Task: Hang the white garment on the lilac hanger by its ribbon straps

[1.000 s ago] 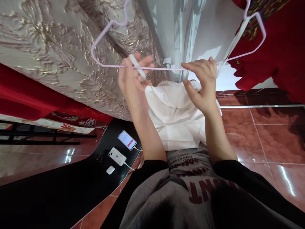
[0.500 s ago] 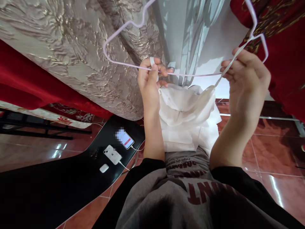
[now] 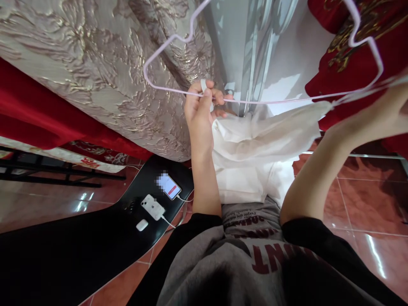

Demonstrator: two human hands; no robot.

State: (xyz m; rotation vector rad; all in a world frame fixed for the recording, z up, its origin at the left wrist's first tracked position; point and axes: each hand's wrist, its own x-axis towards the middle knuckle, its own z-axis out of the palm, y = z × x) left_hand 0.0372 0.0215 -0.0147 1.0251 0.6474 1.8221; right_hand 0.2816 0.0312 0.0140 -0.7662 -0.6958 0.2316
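Note:
My left hand [image 3: 204, 104] is closed around the lower bar of a pale pink clothes hanger [image 3: 270, 102], with a white strap [image 3: 203, 85] looped over its fingers. From below the bar hangs a white garment [image 3: 251, 148] of thin cloth, draped down to my lap. Far right, my right hand [image 3: 397, 102] is blurred and partly cut off by the frame edge. A second white strap [image 3: 353, 95] runs stretched from the garment's right corner to that hand, across the hanger's right end. The right fingertips are out of sight.
Textured beige-gold fabric [image 3: 79, 63] hangs at the left, and red cloth with gold embroidery [image 3: 347, 55] at the right. On a black bench [image 3: 95, 250] lie two phones [image 3: 153, 207] on cables and a small white case [image 3: 142, 225]. Red tiles [image 3: 360, 204] cover the floor.
My right hand has swung out to the right with the strap, drawing the garment's right corner along. The hanger's right end has shifted right. My left hand has stayed nearly in place.

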